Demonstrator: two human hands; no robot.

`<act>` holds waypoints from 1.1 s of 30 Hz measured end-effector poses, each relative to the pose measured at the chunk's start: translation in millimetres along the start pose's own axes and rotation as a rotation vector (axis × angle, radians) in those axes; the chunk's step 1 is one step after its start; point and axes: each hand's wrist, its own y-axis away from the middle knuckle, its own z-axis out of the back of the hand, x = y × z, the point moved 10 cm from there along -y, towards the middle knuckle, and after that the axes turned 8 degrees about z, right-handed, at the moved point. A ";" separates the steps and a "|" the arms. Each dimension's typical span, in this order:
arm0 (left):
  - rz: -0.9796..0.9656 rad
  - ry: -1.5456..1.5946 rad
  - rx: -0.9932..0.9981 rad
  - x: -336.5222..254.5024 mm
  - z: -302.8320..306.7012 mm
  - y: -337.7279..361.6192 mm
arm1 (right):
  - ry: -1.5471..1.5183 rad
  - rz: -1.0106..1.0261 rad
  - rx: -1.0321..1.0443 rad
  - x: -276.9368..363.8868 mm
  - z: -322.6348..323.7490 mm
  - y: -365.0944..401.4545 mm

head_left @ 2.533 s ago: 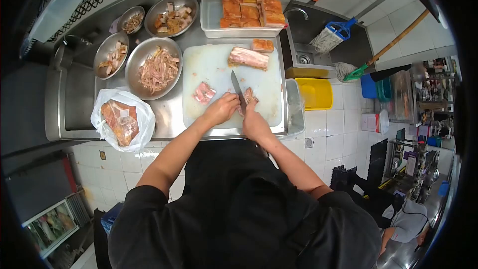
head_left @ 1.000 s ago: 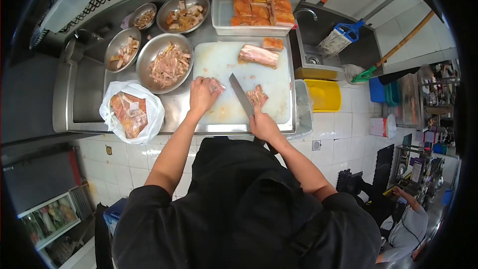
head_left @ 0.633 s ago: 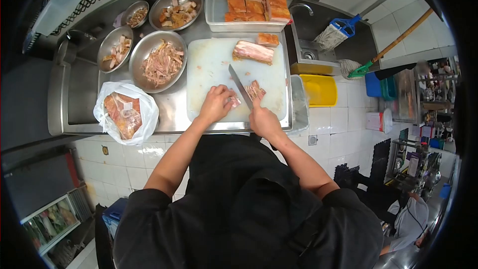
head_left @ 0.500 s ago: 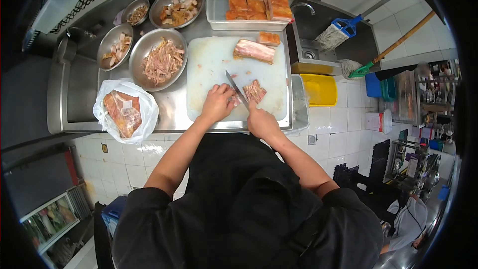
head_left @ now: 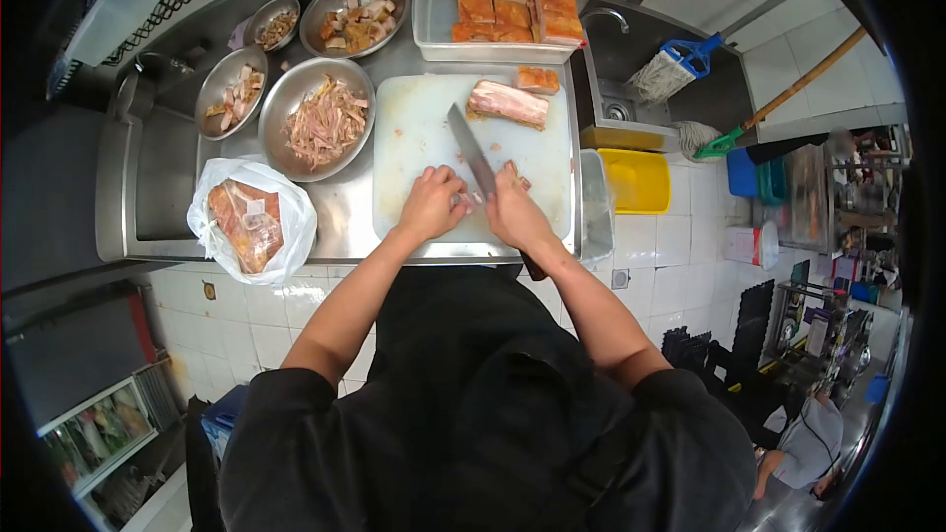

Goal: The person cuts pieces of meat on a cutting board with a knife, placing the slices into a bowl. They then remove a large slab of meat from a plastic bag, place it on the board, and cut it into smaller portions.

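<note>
Stainless-steel worktop (head_left: 345,212) below a tiled wall, viewed from above. We see a white cutting board (head_left: 419,133) at its centre. Our left hand (head_left: 431,205) is curled, fingers bent down onto a small piece of meat (head_left: 465,200) near the board's front edge. The piece is pink with pale fat, and the fingers largely cover it. Our right hand (head_left: 514,215) is closed around the handle of a knife (head_left: 471,150). Its broad grey blade points away from us and slightly left, just beside the left fingertips. A streaked slab of pork (head_left: 507,103) lies at the board's far edge. A bowl of shredded meat (head_left: 320,118) stands to the board's left.
</note>
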 end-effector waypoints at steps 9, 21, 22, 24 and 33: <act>-0.069 -0.257 -0.010 -32.9 -27.9 -11.3 | -0.414 -0.580 0.412 -28.0 37.7 19.4; 0.454 0.609 -0.358 79.5 76.0 -27.9 | -0.475 -0.538 0.508 -15.1 20.8 45.1; 0.465 0.596 -0.375 91.3 88.6 -28.8 | -0.481 -0.537 0.499 -11.9 19.3 45.7; 0.463 0.855 -0.467 114.2 110.0 -34.5 | -0.478 -0.515 0.543 -6.3 14.2 45.4; 0.389 1.066 -0.929 210.6 284.4 -80.3 | -0.439 -0.447 0.643 5.1 1.5 49.7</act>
